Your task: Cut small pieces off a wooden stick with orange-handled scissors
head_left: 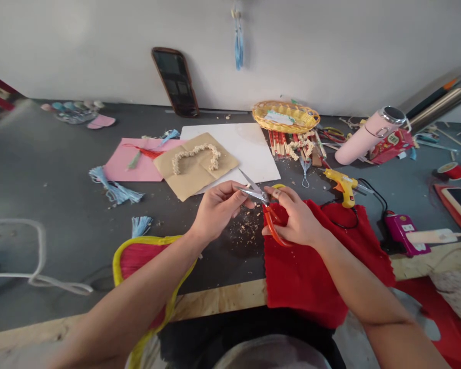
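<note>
Scissors (273,224) with red handles are held in my right hand (297,218), their metal blades apart and pointing up and left. My left hand (221,207) is closed in a pinch beside the blades; whatever its fingertips hold is too small or hidden to name. Small pale clippings (246,228) lie scattered on the table below both hands. Beneath my right hand, a red cloth (307,277) hangs over the table's front edge. A chain of small pale pieces (195,152) lies curved on a creased brown paper (184,182), beyond my left hand.
A yellow glue gun (343,185), purple power socket (403,233) and pink flask (369,136) stand or lie rightward. A wicker basket (286,117) sits behind red-marked sticks. Blue tassels (117,187) and a yellow-edged red fabric piece (142,259) are left. A phone (175,82) leans on the wall.
</note>
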{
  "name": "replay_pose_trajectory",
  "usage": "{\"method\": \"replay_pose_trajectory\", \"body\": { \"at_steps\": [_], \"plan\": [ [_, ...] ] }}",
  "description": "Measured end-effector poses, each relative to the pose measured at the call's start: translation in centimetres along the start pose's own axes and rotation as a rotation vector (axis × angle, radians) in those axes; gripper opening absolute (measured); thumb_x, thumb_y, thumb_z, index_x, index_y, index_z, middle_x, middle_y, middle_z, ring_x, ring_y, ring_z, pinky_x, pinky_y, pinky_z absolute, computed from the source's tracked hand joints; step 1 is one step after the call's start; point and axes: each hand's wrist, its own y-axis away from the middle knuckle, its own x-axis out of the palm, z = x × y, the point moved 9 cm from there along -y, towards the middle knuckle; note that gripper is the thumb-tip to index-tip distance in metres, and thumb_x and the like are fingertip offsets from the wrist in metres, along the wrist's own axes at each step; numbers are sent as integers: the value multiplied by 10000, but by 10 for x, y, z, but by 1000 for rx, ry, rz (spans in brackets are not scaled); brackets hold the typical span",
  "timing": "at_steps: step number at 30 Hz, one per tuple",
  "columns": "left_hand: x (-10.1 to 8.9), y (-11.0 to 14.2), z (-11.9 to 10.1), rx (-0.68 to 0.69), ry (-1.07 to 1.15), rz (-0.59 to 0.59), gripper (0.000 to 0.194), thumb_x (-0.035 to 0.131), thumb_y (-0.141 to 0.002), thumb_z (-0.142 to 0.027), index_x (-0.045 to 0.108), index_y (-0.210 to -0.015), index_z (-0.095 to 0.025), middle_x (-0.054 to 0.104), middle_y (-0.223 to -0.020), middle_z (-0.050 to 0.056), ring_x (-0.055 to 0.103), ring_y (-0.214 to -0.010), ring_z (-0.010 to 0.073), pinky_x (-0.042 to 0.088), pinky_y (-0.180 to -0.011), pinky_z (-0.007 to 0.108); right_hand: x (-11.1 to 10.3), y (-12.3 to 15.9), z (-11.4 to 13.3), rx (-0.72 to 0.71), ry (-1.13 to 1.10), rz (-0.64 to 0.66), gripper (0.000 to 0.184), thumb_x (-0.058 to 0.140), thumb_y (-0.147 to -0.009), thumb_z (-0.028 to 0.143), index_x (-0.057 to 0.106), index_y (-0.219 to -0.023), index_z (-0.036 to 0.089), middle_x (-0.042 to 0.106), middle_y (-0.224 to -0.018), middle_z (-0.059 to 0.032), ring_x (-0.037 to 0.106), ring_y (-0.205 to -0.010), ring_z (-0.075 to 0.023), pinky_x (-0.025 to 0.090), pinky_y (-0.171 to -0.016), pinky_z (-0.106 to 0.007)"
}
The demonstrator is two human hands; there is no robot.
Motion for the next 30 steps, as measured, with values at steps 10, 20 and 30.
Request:
{"method": "replay_pose_trajectory", "body": {
  "at_steps": [10,20,30],
  "plan": [
    [4,2,-1,-8,-122,32,221,685,-816,-370,671,-818,-149,698,-632,30,397,-413,52,296,-404,198,0,1,4,-60,-15,-3,846,706,-744,604,384,-1432,232,534,-1291,-145,499,-1248,-314,465,-1056,-516],
    [8,4,-7,10,-140,42,306,712,-771,-457,679,-787,-153,700,-628,42,365,-398,56,274,-395,209,-1,0,8,-99,70,-49,692,579,-864,568,397,-1450,247,609,-1190,-119,573,-1150,-284,502,-1002,-481],
    [9,5,-3,-38,-94,76,321,711,-770,-459,628,-769,-149,692,-614,44,337,-387,55,240,-387,216,-1,2,10,-98,91,-56,665,534,-881,588,425,-1433,234,615,-1155,-117,592,-1118,-274,518,-977,-447]
  ]
}}
